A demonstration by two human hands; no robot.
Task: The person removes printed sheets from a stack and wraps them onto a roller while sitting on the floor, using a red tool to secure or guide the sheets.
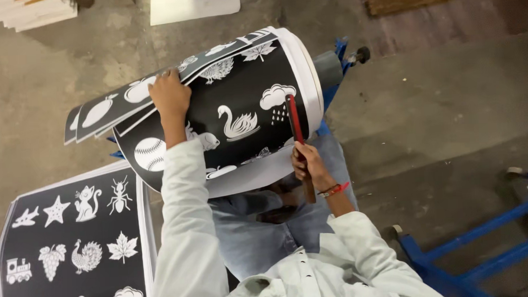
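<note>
Head view, left to right. At lower left lies a flat stack of printed sheets, black with white picture silhouettes, white margins showing. Above centre, a thick bundle of like sheets is bowed over the person's lap, its white edges fanned at the right. The left hand is closed on the upper left portion, fingers pinching several lifted sheets that fan outward toward the left. The right hand is clenched round a long red-and-wood tool, whose red length lies against the bundle's right face.

Judgement: the sheets appear thin, glossy and flexible, likely slippery against each other, while the whole bundle looks heavy. Edges and corners would crease easily. The safest hold appears to be along the margin with support beneath the curve.

A blue metal frame stands at right on the concrete floor.
</note>
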